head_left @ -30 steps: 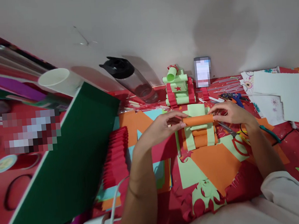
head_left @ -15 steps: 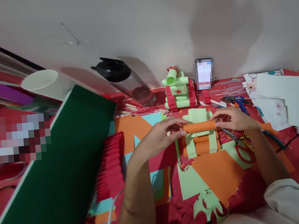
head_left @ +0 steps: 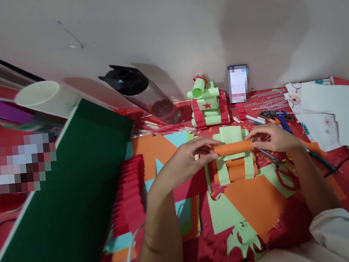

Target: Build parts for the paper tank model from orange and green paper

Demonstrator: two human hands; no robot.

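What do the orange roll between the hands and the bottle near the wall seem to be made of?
The orange roll looks like matte paper or thin card: a curled sheet without gloss. The bottle seems smooth, clear plastic, because it is see-through, or perhaps glass. Its black lid is probably plastic, judging by its moulded shape and slight sheen.

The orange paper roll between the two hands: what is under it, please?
Light green paper shows along both long sides of the orange roll; whatever lies directly beneath, and whether they touch, is hidden.
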